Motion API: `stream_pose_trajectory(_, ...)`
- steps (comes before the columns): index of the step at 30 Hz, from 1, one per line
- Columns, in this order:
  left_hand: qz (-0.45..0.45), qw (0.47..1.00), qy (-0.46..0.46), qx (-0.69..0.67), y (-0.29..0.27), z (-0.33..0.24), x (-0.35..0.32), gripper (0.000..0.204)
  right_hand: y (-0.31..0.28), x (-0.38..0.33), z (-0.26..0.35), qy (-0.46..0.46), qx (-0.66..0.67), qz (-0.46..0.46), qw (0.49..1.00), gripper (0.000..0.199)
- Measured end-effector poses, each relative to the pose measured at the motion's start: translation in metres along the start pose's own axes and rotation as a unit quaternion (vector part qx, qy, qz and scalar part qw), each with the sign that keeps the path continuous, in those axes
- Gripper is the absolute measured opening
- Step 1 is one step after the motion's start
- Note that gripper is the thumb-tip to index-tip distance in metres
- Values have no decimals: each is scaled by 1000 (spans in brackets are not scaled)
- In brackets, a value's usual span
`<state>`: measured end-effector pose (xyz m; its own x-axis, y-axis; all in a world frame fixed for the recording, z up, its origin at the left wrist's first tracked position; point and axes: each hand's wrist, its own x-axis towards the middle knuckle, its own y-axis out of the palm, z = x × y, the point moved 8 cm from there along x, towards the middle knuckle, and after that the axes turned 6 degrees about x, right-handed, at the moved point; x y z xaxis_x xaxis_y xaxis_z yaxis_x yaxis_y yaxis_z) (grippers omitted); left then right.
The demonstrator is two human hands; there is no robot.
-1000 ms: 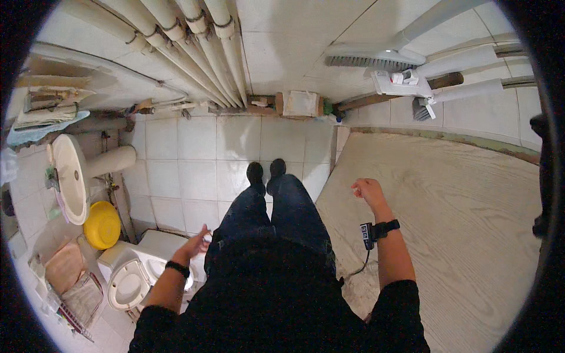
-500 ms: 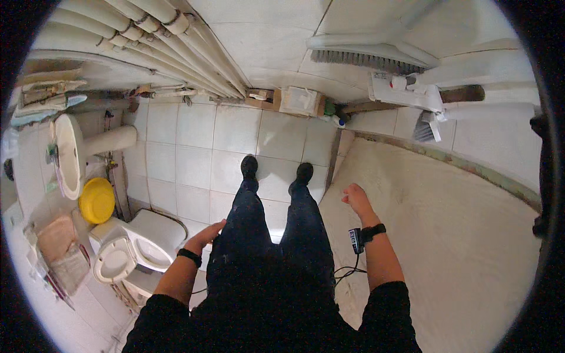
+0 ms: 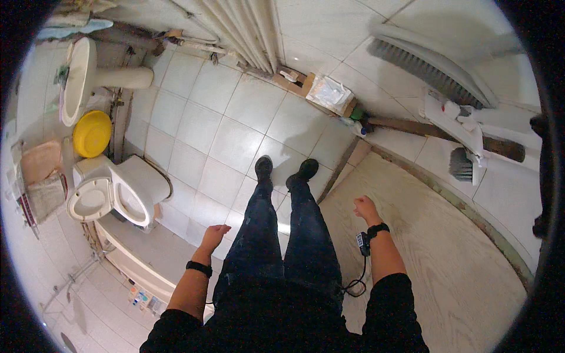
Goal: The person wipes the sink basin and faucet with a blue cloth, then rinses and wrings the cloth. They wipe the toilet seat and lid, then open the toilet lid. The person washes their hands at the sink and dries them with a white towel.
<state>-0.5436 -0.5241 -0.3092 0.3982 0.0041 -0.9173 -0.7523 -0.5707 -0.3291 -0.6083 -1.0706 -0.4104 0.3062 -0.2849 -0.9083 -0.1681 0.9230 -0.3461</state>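
Observation:
My left hand (image 3: 215,236) hangs beside my left thigh, holding nothing, its fingers loosely bent and partly apart. A dark band circles that wrist. On the other side, my right hand (image 3: 366,208) is curled into a loose fist above a pale wood-grain surface (image 3: 406,235), with nothing visible in it. The right wrist wears a black band carrying a small device (image 3: 362,241) with a display, and a black cable (image 3: 355,287) runs down from it. Neither hand touches an object. My legs and dark shoes (image 3: 264,169) are on the tiled floor (image 3: 218,150).
To the left are a toilet (image 3: 141,187) with its seat (image 3: 90,200), a yellow basin (image 3: 92,134), a sink (image 3: 80,82) and a bathtub edge (image 3: 141,266). Ahead, pipes (image 3: 244,29) meet a cardboard box (image 3: 308,84). A broom head (image 3: 426,66) and a brush (image 3: 462,165) are at the right.
The view has turned to the right and my feet have shifted. My left hand has come away from my thigh, while my right hand stays loosely curled.

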Motion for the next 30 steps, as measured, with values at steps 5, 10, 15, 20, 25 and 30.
stream_pose_trajectory(5, -36, 999, 23, 19, -9, 6, 3, 32, 15, 8, 25, -120, -19, -19, 992, 27)
stream_pose_trajectory(10, -31, 998, 49, 15, -15, 19, 22, 28, 41, 13, 44, -100, -24, -35, 994, 25)
stream_pose_trajectory(15, -60, 996, 16, -61, -25, 53, 41, 33, 70, -11, 77, -106, -111, -9, 988, 35)
stream_pose_trajectory(20, -88, 993, 34, -72, -38, 73, 71, 34, 84, -13, 74, -63, -242, 6, 968, 46)
stream_pose_trajectory(25, -72, 993, 11, -88, -40, 85, 100, 31, 105, 20, 39, -102, -146, -63, 982, 39)
stream_pose_trajectory(30, -46, 993, 35, -105, -35, 67, 107, 32, 118, 24, 36, -201, -192, -47, 959, 38)
